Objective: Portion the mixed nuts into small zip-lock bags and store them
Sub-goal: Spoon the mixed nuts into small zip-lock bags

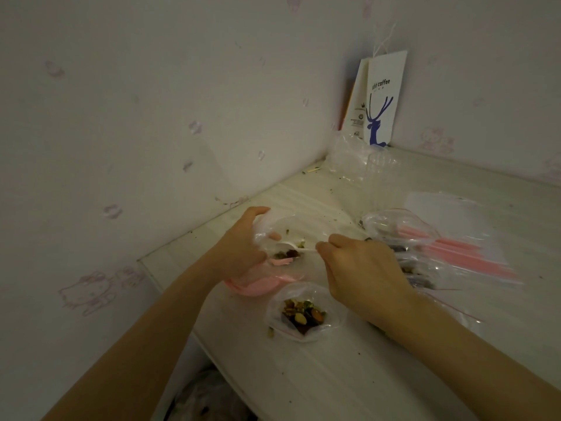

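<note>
Gripping a small clear bag (271,230) at its mouth, the left hand (243,249) held it over a pink dish (255,287) on the table (334,378). The right hand (364,270) pinched a white spoon (299,249), its tip loaded with mixed nuts (286,254) inside that bag. A filled bag (303,315) lay just nearer on the table, and a pile of pink-striped zip-lock bags (467,253) lay to the right.

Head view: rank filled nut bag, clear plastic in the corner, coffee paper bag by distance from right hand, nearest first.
1. filled nut bag: beside the right hand, near side.
2. clear plastic: back in the corner.
3. coffee paper bag: standing behind it, farthest.
</note>
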